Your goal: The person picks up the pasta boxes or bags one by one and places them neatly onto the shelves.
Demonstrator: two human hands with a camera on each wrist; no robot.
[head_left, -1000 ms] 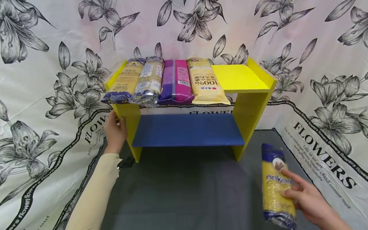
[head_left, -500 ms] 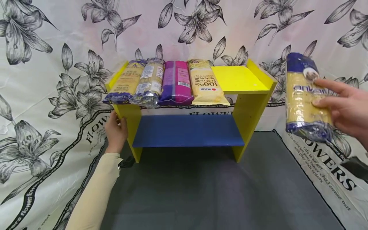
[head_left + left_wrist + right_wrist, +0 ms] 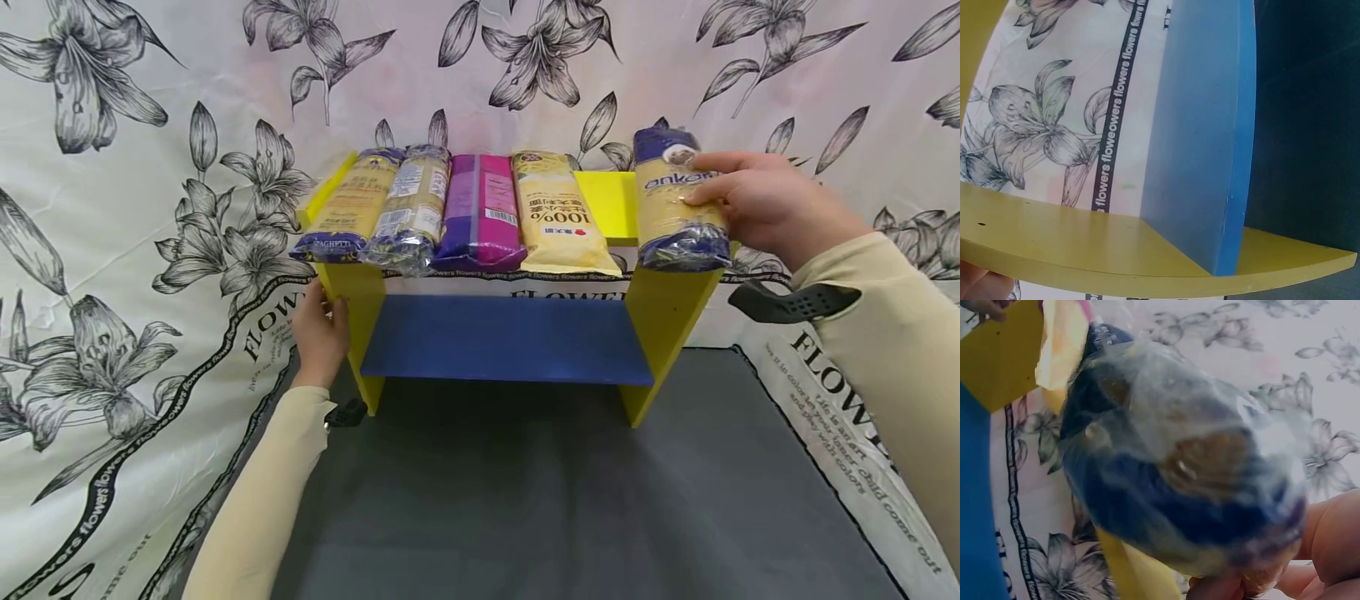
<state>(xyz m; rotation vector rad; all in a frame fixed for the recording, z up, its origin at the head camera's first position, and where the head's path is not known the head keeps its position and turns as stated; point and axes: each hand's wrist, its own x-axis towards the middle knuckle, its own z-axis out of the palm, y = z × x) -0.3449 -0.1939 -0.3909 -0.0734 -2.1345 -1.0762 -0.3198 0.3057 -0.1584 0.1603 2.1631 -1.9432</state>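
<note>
My right hand grips a yellow and blue spaghetti pack by its right side, at the right end of the yellow shelf's top board. The right wrist view shows the crinkled clear end of this spaghetti pack close up; whether it touches the board cannot be seen. My left hand holds the front edge of the shelf's left side panel, just under the top board. In the left wrist view only a bit of my fingers shows, beside the yellow panel.
Left of the held pack, several pasta packs lie side by side: a spaghetti pack, a clear-ended pack, a purple pack and a cream pack. A blue lower board spans the panels. Flowered cloth hangs behind.
My right hand has lifted the spaghetti pack from low on the right, then brought it leftward to the shelf's right end. My left hand stays on the panel; the view has shifted slightly.
</note>
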